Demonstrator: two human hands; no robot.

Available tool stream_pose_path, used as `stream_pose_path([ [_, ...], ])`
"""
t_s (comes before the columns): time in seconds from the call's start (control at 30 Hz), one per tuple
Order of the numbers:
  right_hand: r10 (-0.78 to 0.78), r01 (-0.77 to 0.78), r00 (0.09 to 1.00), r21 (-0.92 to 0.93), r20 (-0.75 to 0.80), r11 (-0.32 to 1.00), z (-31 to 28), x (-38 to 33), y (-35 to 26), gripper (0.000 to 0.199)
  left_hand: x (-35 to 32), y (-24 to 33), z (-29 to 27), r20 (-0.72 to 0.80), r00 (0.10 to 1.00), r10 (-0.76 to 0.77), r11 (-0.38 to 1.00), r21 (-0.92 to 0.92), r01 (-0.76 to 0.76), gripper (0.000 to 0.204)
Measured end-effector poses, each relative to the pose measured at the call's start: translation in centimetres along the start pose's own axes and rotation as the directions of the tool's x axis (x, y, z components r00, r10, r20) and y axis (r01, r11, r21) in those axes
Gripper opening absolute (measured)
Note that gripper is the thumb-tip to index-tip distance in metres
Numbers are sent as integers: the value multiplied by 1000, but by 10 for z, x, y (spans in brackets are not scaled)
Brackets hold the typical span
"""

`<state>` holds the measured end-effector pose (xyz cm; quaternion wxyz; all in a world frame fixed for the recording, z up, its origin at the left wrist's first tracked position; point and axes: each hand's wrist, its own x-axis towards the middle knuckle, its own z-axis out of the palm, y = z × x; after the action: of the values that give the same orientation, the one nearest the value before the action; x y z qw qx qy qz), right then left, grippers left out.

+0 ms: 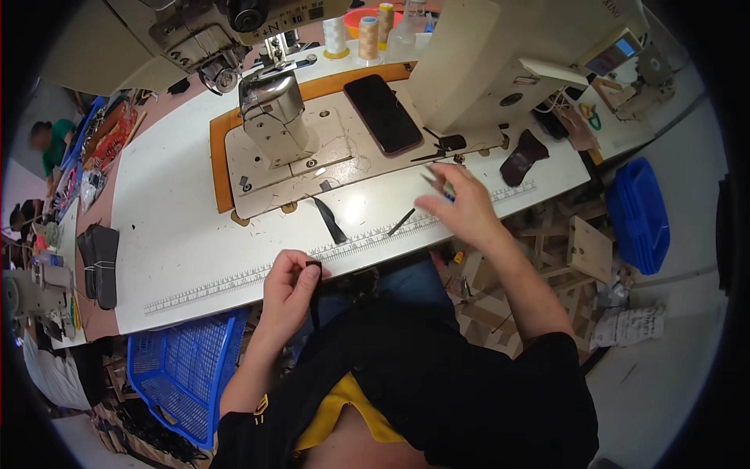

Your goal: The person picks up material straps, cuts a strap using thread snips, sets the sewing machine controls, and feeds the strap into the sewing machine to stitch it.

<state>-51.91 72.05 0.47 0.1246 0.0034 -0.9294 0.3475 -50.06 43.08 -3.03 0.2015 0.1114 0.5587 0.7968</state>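
My left hand is closed at the table's front edge, pinching a black strip between thumb and fingers; the strip hangs down toward my lap. Over the right part of the table, my right hand is closed around small thread snips, their pointed tips aimed up and left and their grip mostly hidden in the palm. Between the hands lie a curved black piece and a short, thin black strip, both at the ruler tape on the white sewing table.
The sewing machine's metal post rises behind my hands. A phone lies on its bed, with thread cones farther back. A dark cut piece sits at right, a bundled black stack at left. Blue baskets stand below.
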Motion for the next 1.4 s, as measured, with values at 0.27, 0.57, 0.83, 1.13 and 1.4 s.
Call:
stream_pose_path([
  [0.27, -90, -69, 906, 355, 413, 932, -2, -13, 24, 18, 75, -23, 36, 265, 915, 305, 267, 898, -349, 14],
  [0.57, 22, -86, 989, -442, -148, 893, -8, 38, 83, 25, 167, -47, 119, 479, 864, 155, 389, 775, -499, 15],
  [0.83, -45, 66, 925, 43, -378, 997, -6, 49, 13, 15, 117, -34, 72, 186, 920, 346, 872, 297, -388, 10],
  [1.13, -160, 261, 965, 690, -209, 676, 40, 130, -102, 26, 71, -13, -39, -481, 837, 262, 958, 25, -285, 11],
  [1.4, -49, 166, 986, 916, -159, 366, 56, 145, -113, 18, 72, -8, -31, -473, 826, 306, 947, 66, -314, 11],
])
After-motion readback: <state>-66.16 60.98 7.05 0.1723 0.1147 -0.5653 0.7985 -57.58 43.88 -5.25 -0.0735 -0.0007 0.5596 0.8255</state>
